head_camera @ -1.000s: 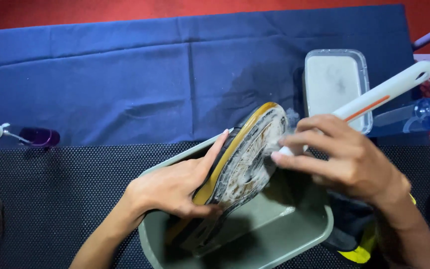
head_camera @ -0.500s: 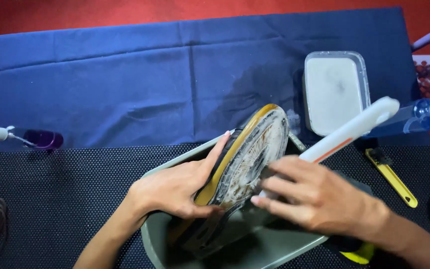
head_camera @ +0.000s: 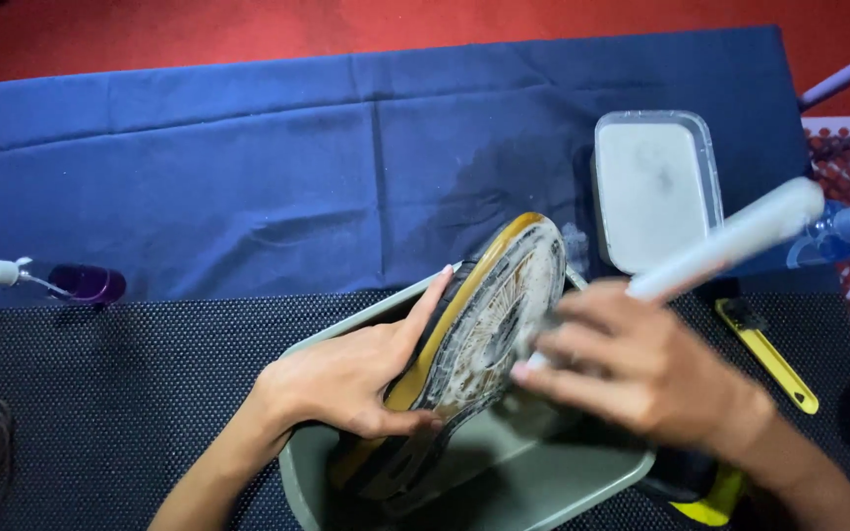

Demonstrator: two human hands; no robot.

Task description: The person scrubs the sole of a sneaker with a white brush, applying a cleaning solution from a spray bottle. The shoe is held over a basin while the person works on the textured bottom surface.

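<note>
Gripping a soapy ribbed shoe sole (head_camera: 499, 315) over a grey rectangular basin (head_camera: 553, 487).

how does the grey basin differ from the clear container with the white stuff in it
The grey basin is opaque; the clear container has see-through walls. The grey basin lies on the black mat, the clear container on the blue cloth. A shoe held by the left hand stands in the grey basin, while the clear container holds only a white filling. Both are rectangular with rounded corners.
</note>
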